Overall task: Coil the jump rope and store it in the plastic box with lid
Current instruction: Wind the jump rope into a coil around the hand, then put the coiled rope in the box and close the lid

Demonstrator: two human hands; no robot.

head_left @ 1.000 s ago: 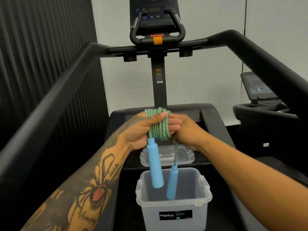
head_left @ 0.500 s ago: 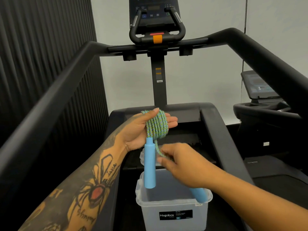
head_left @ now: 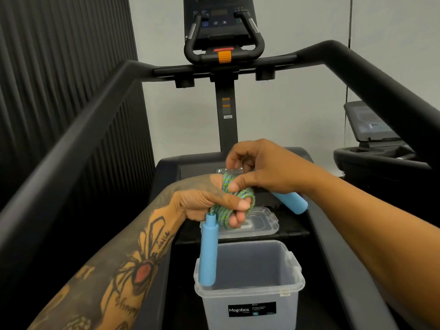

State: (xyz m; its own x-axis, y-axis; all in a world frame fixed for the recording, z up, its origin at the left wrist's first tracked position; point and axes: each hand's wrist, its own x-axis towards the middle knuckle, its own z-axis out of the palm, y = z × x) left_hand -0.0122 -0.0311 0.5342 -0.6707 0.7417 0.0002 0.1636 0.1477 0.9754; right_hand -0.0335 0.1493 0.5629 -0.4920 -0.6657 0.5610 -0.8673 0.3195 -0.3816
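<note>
The jump rope (head_left: 229,194), green and blue braided cord with blue handles, is coiled around my left hand (head_left: 204,203), which grips the bundle. One blue handle (head_left: 208,251) hangs down from it over the left rim of the box. My right hand (head_left: 259,170) pinches the top of the coil, and the other blue handle (head_left: 289,202) sticks out below its wrist. The clear plastic box (head_left: 295,282), labelled Megabox, stands open and empty just below my hands. Its clear lid (head_left: 264,222) lies flat behind the box.
Box and lid rest on a black treadmill deck (head_left: 333,258). Black side rails (head_left: 78,144) run on both sides, and the console (head_left: 223,32) stands ahead on a post. Another machine (head_left: 381,148) is at the right.
My right hand rose from low over the box, carrying the second handle up and around to the top of the coil. My left hand dropped slightly and turned over.
</note>
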